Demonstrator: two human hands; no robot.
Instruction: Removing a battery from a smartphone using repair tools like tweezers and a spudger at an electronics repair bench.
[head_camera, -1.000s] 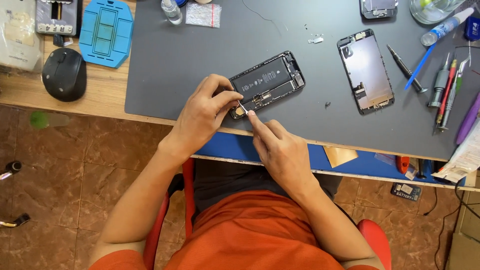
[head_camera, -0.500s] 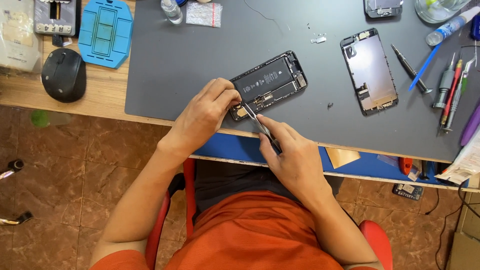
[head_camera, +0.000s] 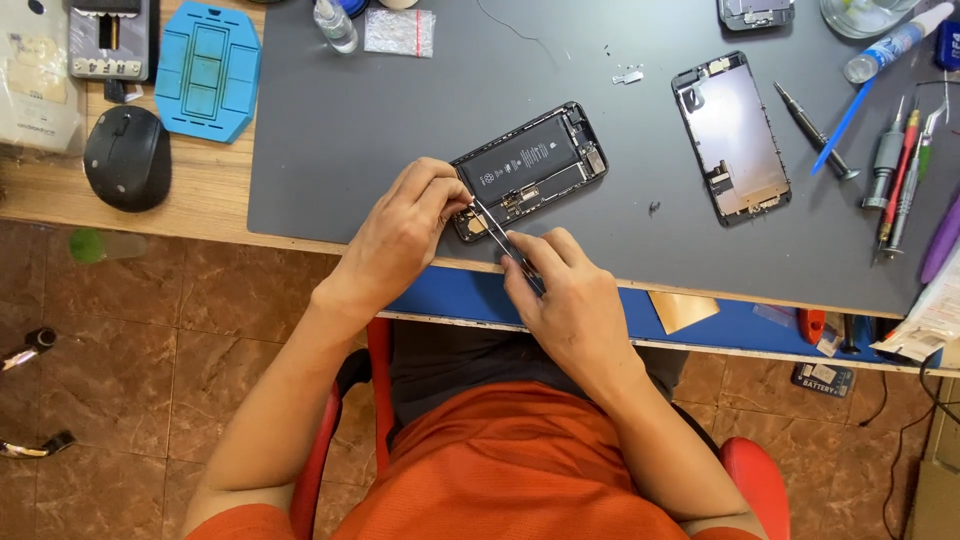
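Nearest the camera: orange shirt (head_camera: 500, 470), red chair (head_camera: 345, 430) edges either side, brown tiled floor (head_camera: 150, 350) below.

Right hand (head_camera: 570, 300) at the counter's (head_camera: 200, 200) front edge, fingers (head_camera: 530, 250) pinched narrow on dark tweezers (head_camera: 505, 240). Tweezers slant up and left; tips sit at the lower end of the opened phone (head_camera: 530, 168).

Left hand (head_camera: 400, 235) just left of them, fingers curled and closed against the phone's lower corner, steadying it. Whether anything small is caught at the tweezer tips cannot be told.

Opened phone lies tilted on the grey mat (head_camera: 400, 100), back shell up, black battery and boards exposed, near the mat's front edge.

Right of it, apart: detached screen panel (head_camera: 732, 135), inner face up. Beyond that, a row of screwdrivers (head_camera: 890, 170) and a blue pry stick (head_camera: 845, 125).

Left, off the mat: black mouse (head_camera: 127, 157), then a blue moulded tray (head_camera: 208, 68). Far edge: small clear bottle (head_camera: 335, 25), plastic bag (head_camera: 399, 31) of tiny parts, loose metal bit (head_camera: 628, 75).
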